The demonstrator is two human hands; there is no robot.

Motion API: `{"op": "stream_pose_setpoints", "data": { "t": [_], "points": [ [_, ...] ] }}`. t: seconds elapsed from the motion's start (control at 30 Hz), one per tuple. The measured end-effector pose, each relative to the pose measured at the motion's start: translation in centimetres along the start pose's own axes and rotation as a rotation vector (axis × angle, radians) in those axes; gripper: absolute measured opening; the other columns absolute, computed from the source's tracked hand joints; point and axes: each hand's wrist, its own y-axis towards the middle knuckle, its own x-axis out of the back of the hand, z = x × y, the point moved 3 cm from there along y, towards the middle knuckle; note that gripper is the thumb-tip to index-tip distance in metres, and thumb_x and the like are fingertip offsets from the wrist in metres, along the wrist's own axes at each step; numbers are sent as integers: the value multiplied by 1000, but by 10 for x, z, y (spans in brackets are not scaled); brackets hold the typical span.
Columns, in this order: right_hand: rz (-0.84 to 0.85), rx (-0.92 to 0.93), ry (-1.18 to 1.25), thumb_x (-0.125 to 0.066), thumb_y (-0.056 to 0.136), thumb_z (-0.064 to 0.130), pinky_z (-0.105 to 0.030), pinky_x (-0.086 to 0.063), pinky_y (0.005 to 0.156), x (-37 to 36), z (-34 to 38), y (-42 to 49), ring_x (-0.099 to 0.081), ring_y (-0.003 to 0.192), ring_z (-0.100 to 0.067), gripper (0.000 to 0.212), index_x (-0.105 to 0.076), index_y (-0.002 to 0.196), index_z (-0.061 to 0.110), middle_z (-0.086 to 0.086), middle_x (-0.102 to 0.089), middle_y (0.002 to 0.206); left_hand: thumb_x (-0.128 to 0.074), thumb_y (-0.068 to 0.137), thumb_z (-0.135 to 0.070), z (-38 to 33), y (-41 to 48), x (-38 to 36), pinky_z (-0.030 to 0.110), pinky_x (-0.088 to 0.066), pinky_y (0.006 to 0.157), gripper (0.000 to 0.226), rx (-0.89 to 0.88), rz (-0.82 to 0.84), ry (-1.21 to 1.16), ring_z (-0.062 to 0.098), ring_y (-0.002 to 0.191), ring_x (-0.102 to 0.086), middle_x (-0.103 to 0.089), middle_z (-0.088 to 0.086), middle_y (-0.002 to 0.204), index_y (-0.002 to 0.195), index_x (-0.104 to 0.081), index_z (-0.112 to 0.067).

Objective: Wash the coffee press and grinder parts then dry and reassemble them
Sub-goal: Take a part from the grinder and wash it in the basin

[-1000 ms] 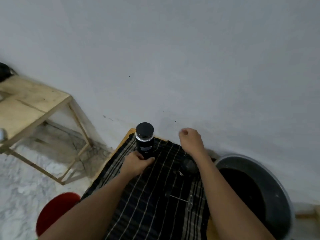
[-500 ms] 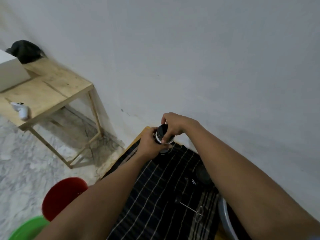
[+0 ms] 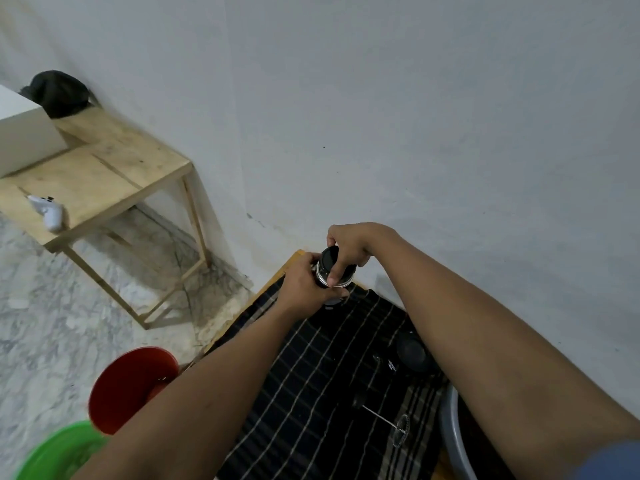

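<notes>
A black cylindrical grinder (image 3: 333, 271) with a metal band is tilted above the far end of a dark checked cloth (image 3: 322, 382). My left hand (image 3: 304, 285) grips its body from the left. My right hand (image 3: 349, 245) curls over its black top cap, thumb down the front. On the cloth lie a black round part (image 3: 412, 353) by my right forearm and a thin metal plunger rod with a wire coil end (image 3: 384, 419).
A grey basin (image 3: 452, 434) sits at the right, mostly hidden by my right arm. A red bucket (image 3: 130, 384) and a green bucket (image 3: 59, 452) stand on the marble floor at the left. A wooden table (image 3: 100, 178) with a white controller (image 3: 50, 211) stands against the wall.
My right hand moved from the cloth onto the grinder's cap. The grinder, upright before, is now lifted and tilted between both hands. The view swung left.
</notes>
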Motion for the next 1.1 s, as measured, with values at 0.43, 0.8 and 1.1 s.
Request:
{"op": "stream_pose_setpoints", "data": {
  "t": [0.43, 0.8, 1.1],
  "points": [
    [-253, 109, 314, -91, 67, 32, -33, -53, 73, -11, -23, -8, -62, 95, -18, 66, -49, 118, 23, 2, -54, 113, -98, 65, -29, -2, -1, -3, 10, -47, 63, 76, 25, -4, -5, -2, 90, -64, -68, -5, 112, 127, -56, -15],
    [-340, 238, 842, -93, 72, 15, -48, -53, 104, -17, -49, -28, -66, 115, -24, 56, -64, 119, 23, 1, -65, 123, -92, 66, -50, -28, -7, 5, 32, -48, 99, 87, -73, -58, 21, 18, 126, -56, -57, 1, 138, 139, -56, -21],
    [-515, 263, 937, -92, 73, 10, -30, -53, 92, -31, -83, -85, -71, 102, -19, 63, -64, 129, 22, -2, -76, 107, -88, 74, -36, -81, -19, 2, 45, -36, 110, 72, -255, -113, 292, 21, 138, -36, -45, -3, 148, 139, -57, -25]
  ]
}}
